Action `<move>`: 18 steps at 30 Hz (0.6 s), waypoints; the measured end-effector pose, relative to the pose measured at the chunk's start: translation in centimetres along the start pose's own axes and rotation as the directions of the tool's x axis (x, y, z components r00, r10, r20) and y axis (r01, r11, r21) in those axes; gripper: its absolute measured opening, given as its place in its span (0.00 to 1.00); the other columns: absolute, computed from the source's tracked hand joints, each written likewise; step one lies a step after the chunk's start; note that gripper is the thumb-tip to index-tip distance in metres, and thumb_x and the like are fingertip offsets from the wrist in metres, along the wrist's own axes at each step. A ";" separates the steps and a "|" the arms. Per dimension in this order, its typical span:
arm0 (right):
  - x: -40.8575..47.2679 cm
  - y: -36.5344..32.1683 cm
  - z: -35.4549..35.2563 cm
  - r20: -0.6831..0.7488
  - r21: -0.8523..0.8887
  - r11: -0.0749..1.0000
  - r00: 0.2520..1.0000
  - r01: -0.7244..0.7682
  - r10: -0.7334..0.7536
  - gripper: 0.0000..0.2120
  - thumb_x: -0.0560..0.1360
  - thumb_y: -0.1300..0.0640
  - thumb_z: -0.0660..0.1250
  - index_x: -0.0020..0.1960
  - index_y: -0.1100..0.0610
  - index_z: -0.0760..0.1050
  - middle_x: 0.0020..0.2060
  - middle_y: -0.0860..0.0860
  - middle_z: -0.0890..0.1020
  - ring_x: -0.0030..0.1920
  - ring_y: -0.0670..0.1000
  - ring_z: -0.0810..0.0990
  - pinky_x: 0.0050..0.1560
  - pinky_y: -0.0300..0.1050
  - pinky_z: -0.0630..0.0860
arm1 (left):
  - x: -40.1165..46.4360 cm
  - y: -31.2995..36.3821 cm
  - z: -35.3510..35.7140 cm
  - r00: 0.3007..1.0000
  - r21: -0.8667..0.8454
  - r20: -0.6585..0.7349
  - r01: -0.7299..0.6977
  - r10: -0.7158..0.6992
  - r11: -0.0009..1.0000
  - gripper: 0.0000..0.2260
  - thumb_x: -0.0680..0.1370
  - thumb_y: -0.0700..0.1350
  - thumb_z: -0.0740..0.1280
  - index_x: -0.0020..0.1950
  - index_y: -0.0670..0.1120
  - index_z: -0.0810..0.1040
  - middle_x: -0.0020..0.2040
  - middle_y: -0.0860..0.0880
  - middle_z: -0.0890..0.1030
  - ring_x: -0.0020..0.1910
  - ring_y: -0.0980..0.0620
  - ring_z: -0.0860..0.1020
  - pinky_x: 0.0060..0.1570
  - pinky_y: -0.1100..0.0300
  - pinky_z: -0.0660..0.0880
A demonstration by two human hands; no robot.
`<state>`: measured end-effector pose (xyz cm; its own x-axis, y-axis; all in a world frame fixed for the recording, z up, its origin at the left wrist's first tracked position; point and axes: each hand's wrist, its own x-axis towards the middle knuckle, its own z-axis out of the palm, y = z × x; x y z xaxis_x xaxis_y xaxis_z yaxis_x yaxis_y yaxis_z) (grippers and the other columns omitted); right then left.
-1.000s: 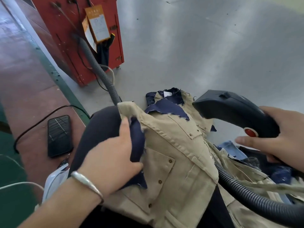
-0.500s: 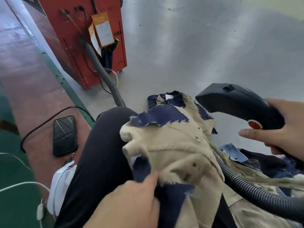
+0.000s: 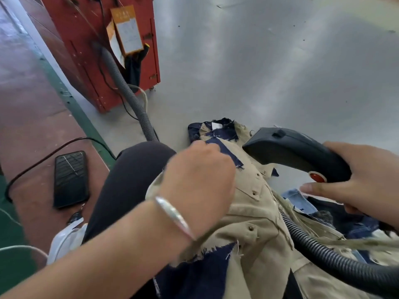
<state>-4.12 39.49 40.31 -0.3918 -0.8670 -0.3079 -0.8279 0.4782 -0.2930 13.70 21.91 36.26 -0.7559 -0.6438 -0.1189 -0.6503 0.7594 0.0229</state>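
The jacket point(image 3: 254, 216) lies draped over the knee point(image 3: 133, 169), where the left hand point(image 3: 200, 180) clenches a fold, seemingly to steady the cloth, while the right hand point(image 3: 362, 180) grasps the nozzle point(image 3: 298, 152) just above the jacket's collar, apparently ready to sweep it.

Moved the left hand point(image 3: 198, 175) up from the frame's bottom edge of 0.5 s ago onto the upper front of the khaki garment point(image 3: 259, 212), curled fingers now at the navy patch point(image 3: 228, 156) by the collar. Flattened the cloth, bunched 0.5 s ago, across the lap. Bared a frayed navy panel point(image 3: 200, 275) low on the front. Brought the bracelet point(image 3: 172, 214) back into sight. Lowered the handheld nozzle point(image 3: 298, 152), gripped in the right hand point(image 3: 364, 182), slightly alongside the collar.
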 end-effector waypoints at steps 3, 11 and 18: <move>1.1 -0.5 -0.3 0.046 -0.019 1.000 0.999 -0.008 0.009 0.18 0.59 0.36 0.74 0.44 0.36 0.71 0.25 0.39 0.79 0.18 0.44 0.75 0.26 0.51 0.78 | -4.2 5.7 6.5 1.000 -0.085 0.031 -0.001 0.004 0.996 0.28 0.78 0.61 0.58 0.69 0.42 0.66 0.67 0.44 0.66 0.66 0.45 0.63 0.63 0.49 0.65; 5.6 -2.5 0.8 0.148 -0.215 0.975 0.989 0.060 -0.028 0.15 0.65 0.39 0.74 0.41 0.44 0.71 0.31 0.33 0.79 0.28 0.33 0.76 0.26 0.39 0.67 | -4.8 6.3 9.6 0.993 -0.106 -0.116 0.014 -0.026 0.994 0.29 0.69 0.59 0.72 0.56 0.35 0.80 0.53 0.39 0.80 0.53 0.43 0.79 0.49 0.57 0.79; 13.8 -6.5 2.7 0.175 -0.179 0.982 0.984 0.058 -0.026 0.13 0.72 0.54 0.75 0.49 0.56 0.74 0.31 0.55 0.81 0.24 0.52 0.79 0.26 0.45 0.79 | -4.4 6.1 9.4 0.994 -0.053 -0.108 0.024 -0.030 0.998 0.29 0.71 0.61 0.68 0.58 0.38 0.80 0.56 0.43 0.81 0.54 0.47 0.79 0.46 0.60 0.77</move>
<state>-3.07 24.76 35.52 -0.2935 -0.8412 -0.4542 -0.9077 0.3942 -0.1435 13.81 30.25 27.58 -0.7401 -0.6724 -0.0117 -0.6713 0.7376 0.0730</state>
